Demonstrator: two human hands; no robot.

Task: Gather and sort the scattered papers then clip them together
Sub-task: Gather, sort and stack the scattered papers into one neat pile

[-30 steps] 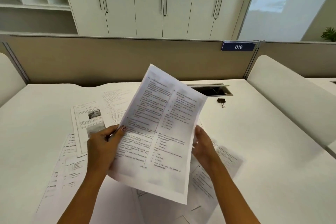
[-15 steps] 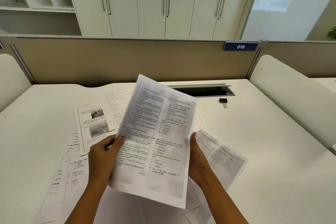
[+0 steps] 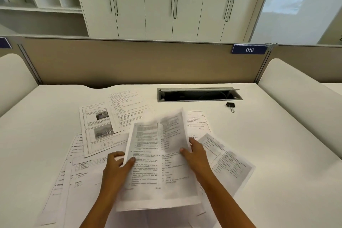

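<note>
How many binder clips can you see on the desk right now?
1. The binder clip lies on the desk, beyond the papers to the right, just in front of the cable slot. Others could be hidden under the papers.

Office cubicle: white desk (image 3: pixel 268 153), beige partition (image 3: pixel 138 63), number plate "016" (image 3: pixel 249 49), cable hatch (image 3: pixel 199 94), wall cabinets (image 3: pixel 174 3).

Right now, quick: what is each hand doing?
Left hand: grips the printed sheet by its left edge.
Right hand: pinches the same sheet's right edge.
</note>
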